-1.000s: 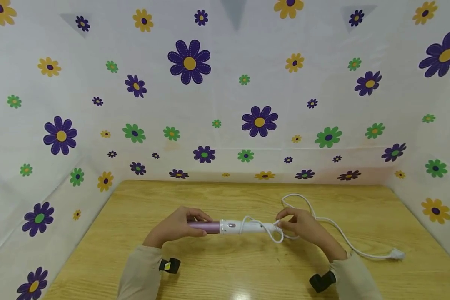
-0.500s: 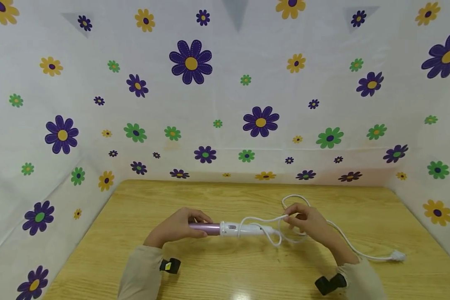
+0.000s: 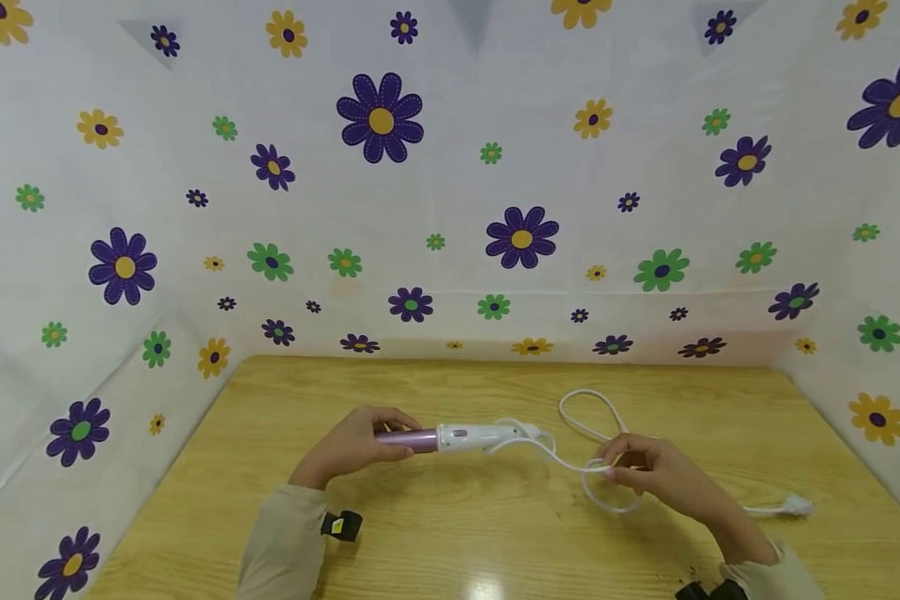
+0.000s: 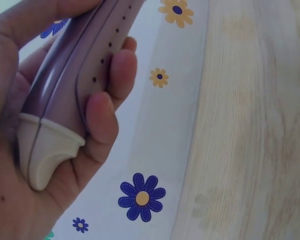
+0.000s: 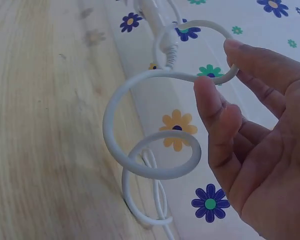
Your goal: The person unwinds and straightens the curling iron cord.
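My left hand (image 3: 356,447) holds the purple end of a hair straightener (image 3: 474,437), whose white handle points right, seemingly raised off the table. In the left wrist view, fingers curl round the purple body (image 4: 72,70), which has a row of small holes and a white tip (image 4: 45,150). My right hand (image 3: 667,481) pinches the straightener's white cord (image 5: 108,117) between thumb and fingers, right of the handle. The cord hangs in loose coils around that hand, and one turn still lies by the handle's end.
A wooden table (image 3: 435,533) lies under both hands. The cord's white plug (image 3: 797,505) rests on its right side. White cloth walls (image 3: 435,192) with printed flowers stand behind and at both sides.
My right hand has moved right and toward me, drawing the cord away from the handle. The handle's cord end has tilted up a little. My left hand keeps its hold.
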`<act>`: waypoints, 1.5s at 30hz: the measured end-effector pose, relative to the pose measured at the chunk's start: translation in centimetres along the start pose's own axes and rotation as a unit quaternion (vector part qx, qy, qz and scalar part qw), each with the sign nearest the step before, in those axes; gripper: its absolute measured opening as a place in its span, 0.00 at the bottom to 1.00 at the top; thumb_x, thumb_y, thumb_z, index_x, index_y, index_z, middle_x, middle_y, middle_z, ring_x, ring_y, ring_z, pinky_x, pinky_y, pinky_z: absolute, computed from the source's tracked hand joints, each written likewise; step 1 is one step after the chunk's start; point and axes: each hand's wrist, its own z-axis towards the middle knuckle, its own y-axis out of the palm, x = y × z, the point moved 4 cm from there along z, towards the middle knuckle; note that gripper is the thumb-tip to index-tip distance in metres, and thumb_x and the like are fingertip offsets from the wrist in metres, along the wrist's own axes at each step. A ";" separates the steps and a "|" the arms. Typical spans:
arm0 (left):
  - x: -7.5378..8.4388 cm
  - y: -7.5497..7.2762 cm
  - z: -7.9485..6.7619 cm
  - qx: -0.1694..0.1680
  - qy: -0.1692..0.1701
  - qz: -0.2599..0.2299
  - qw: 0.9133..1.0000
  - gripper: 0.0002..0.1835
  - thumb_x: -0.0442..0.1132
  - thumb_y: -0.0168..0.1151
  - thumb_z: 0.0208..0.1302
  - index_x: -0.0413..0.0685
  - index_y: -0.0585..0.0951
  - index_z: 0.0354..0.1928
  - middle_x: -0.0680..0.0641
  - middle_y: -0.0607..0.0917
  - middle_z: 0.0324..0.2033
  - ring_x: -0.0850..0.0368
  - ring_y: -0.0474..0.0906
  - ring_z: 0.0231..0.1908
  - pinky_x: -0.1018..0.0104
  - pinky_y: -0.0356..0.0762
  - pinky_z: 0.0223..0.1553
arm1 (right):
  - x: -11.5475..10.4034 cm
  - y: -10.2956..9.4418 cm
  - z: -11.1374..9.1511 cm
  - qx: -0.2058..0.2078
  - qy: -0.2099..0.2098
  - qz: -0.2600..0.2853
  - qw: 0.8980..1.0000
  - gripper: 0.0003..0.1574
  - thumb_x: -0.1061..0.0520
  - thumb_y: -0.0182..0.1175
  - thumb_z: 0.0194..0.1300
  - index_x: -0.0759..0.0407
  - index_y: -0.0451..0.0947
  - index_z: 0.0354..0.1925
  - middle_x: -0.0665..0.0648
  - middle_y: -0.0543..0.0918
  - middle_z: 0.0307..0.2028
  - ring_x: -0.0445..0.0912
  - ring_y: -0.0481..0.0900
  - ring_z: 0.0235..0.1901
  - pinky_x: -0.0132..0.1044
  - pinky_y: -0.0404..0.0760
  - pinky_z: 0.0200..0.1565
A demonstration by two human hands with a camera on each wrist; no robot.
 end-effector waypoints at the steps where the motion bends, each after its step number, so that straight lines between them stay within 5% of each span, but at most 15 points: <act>1: 0.0 0.0 0.0 0.004 0.000 -0.002 1.000 0.17 0.47 0.71 0.56 0.53 0.84 0.47 0.46 0.84 0.41 0.55 0.78 0.38 0.63 0.78 0.41 | 0.1 0.1 -0.1 -0.004 -0.005 0.006 1.000 0.03 0.62 0.56 0.68 0.61 0.76 0.39 0.41 0.81 0.46 0.41 0.80 0.32 0.36 0.74 0.25; 7: -0.1 -0.1 -0.1 0.023 -0.013 -0.011 1.000 0.16 0.48 0.71 0.56 0.55 0.85 0.47 0.46 0.85 0.42 0.55 0.79 0.39 0.61 0.77 0.42 | 0.3 0.9 0.2 -0.015 -0.024 -0.015 0.999 0.03 0.62 0.59 0.65 0.57 0.79 0.37 0.47 0.82 0.43 0.38 0.82 0.30 0.36 0.76 0.21; 15: 0.1 -0.6 -0.3 0.057 -0.023 -0.036 0.997 0.17 0.44 0.70 0.58 0.51 0.84 0.49 0.41 0.84 0.44 0.54 0.77 0.37 0.62 0.76 0.39 | 0.3 1.3 0.9 -0.037 0.021 -0.049 0.998 0.05 0.58 0.59 0.67 0.59 0.78 0.40 0.53 0.82 0.35 0.38 0.79 0.28 0.36 0.76 0.21; 21: 0.6 -0.8 -0.6 0.064 -0.023 -0.063 0.996 0.18 0.44 0.70 0.57 0.49 0.84 0.50 0.40 0.83 0.46 0.51 0.77 0.38 0.61 0.77 0.40 | -0.2 1.1 2.3 -0.031 0.039 -0.118 0.992 0.07 0.53 0.61 0.66 0.56 0.78 0.37 0.55 0.83 0.37 0.43 0.82 0.30 0.32 0.77 0.30; 35: 1.6 -0.7 -0.6 0.027 0.010 -0.051 0.998 0.17 0.46 0.70 0.57 0.52 0.84 0.48 0.43 0.84 0.42 0.53 0.78 0.38 0.62 0.78 0.39 | 0.3 1.3 5.0 0.017 0.081 -0.162 0.983 0.08 0.52 0.62 0.65 0.56 0.78 0.36 0.53 0.83 0.33 0.42 0.77 0.33 0.33 0.75 0.33; 45: 1.6 -0.2 -0.8 -0.039 0.009 -0.037 0.999 0.16 0.43 0.71 0.55 0.50 0.85 0.46 0.45 0.84 0.38 0.54 0.77 0.35 0.65 0.77 0.37 | -0.1 -0.3 6.5 0.077 0.078 -0.159 0.981 0.07 0.56 0.60 0.66 0.59 0.79 0.37 0.58 0.85 0.34 0.45 0.80 0.36 0.33 0.77 0.38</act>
